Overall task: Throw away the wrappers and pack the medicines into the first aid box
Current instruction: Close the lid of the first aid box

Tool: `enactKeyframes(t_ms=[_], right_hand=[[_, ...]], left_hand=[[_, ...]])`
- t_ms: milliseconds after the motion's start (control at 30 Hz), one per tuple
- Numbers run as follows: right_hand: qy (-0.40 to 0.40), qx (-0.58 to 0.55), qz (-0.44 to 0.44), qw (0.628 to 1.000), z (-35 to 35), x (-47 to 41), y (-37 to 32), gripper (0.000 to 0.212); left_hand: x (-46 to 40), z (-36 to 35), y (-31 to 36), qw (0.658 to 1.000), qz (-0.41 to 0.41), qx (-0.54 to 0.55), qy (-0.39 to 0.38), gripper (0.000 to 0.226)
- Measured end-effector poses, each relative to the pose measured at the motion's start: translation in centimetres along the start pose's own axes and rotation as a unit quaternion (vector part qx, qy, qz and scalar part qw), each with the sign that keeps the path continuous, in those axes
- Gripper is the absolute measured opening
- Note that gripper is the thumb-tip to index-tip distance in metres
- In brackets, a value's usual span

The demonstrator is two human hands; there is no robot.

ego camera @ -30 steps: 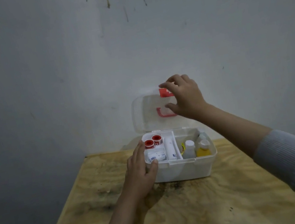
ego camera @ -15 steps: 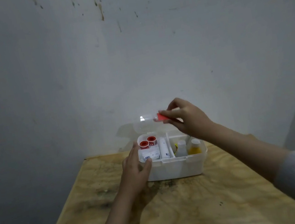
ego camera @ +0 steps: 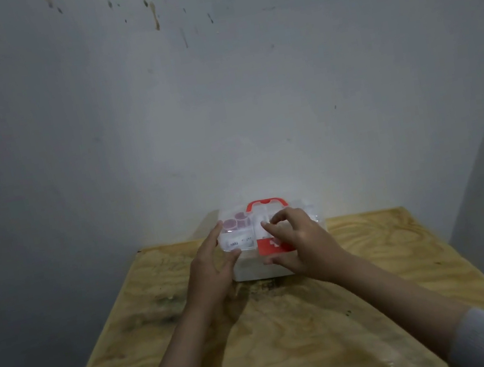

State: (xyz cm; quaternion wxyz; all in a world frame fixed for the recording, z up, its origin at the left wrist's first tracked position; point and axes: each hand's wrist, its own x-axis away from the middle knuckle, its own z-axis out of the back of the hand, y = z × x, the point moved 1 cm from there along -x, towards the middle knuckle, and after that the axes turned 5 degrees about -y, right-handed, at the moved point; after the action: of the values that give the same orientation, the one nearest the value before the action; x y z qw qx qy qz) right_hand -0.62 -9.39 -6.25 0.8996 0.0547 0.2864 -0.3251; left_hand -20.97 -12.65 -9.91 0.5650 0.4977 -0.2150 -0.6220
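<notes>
1. Plywood counter [ego camera: 293, 336]: bare near the viewer; no wrappers in sight.
2. Left hand [ego camera: 211, 273]: grip open, palm against the left end of the first aid box [ego camera: 256, 269], steadying it.
3. Right hand [ego camera: 303, 247]: fingers spread over the clear lid [ego camera: 242, 231], pressing at the red latch [ego camera: 266, 248]; holds nothing.
4. Box sits at the counter's far edge, by the wall. Judged light, rigid, smooth plastic; lift by the red handle [ego camera: 263, 202] once latched.

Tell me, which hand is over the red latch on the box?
The right hand: it lies on the lid over the red latch at the box's front. The left hand only steadies the box's left end.
</notes>
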Motion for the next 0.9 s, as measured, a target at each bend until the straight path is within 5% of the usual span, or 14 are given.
enactKeyframes(t_ms=[567,900], right_hand=[[0.067,0.039,-0.025,0.997,-2.4,0.3,0.5,0.048],[0.028,0.022,-0.049,0.998,-2.3,-2.2,2.0,0.046]], left_hand=[[-0.1,-0.7,-0.6,0.998,-0.006,0.007,0.056,0.049],[-3.0,-0.8,0.2,0.998,0.03,-0.036,0.042,0.042]])
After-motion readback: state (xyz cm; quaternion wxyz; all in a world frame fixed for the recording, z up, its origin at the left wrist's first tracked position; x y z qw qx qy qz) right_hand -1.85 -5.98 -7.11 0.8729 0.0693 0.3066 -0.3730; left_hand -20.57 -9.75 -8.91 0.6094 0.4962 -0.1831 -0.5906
